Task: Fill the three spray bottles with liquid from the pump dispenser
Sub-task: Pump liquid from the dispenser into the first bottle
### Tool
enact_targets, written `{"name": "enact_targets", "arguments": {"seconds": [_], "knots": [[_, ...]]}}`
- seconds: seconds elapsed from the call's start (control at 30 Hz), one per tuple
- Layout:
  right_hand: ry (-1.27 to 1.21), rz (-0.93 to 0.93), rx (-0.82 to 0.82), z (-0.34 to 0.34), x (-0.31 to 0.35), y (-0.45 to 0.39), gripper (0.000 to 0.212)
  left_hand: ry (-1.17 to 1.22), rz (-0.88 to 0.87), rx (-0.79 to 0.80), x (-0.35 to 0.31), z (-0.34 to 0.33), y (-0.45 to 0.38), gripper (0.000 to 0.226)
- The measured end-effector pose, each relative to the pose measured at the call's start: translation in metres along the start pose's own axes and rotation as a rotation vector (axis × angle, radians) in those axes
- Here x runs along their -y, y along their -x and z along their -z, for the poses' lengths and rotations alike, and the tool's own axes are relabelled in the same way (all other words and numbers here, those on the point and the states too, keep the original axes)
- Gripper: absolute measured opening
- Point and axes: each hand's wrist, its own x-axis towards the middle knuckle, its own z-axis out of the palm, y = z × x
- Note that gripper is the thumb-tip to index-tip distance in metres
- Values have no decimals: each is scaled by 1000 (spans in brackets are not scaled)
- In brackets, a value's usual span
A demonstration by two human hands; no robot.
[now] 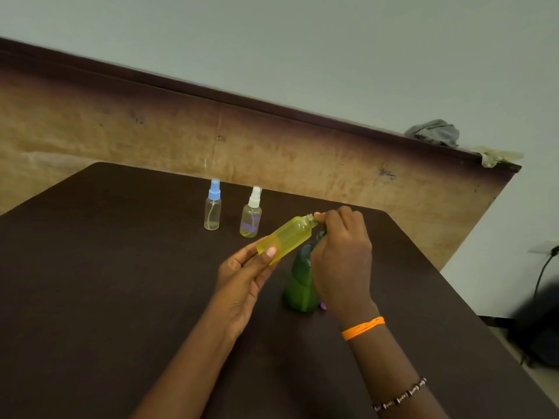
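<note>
My left hand [242, 276] holds a small yellow-tinted spray bottle [286, 238] by its base, tilted with the open neck up and to the right, its cap off. My right hand [340, 255] rests on top of the green pump dispenser [301, 285], fingers by the bottle's neck; the pump head is mostly hidden under it. Two more spray bottles stand upright at the back of the dark table [121, 297]: a clear one with a blue cap [213, 207] and one with a white cap [251, 214], which has purple at its bottom.
A small purple thing [323, 306] peeks out at the dispenser's base. A wooden panel [181, 137] rises behind the table, with a grey cloth [434, 133] on its top ledge. A dark object and a cable [541, 313] sit off the table's right edge.
</note>
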Motion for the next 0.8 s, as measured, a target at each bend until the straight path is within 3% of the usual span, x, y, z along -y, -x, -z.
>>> {"name": "enact_targets", "arguments": {"seconds": [0.17,0.4,0.6,0.8], "knots": [[-62,-21,56,11,2,-12,34,-6,-9,-1,-1,0,2,34],[-88,-4,-25,-3,-4,8,36,-1,-2,1,2,0,1,24],[-114,7,27,8,-5,-7,42,16,9,-12,1,-3,4,18],[-99,13,-35,-2,-5,7,37,3,10,6,3,-1,2,21]]}}
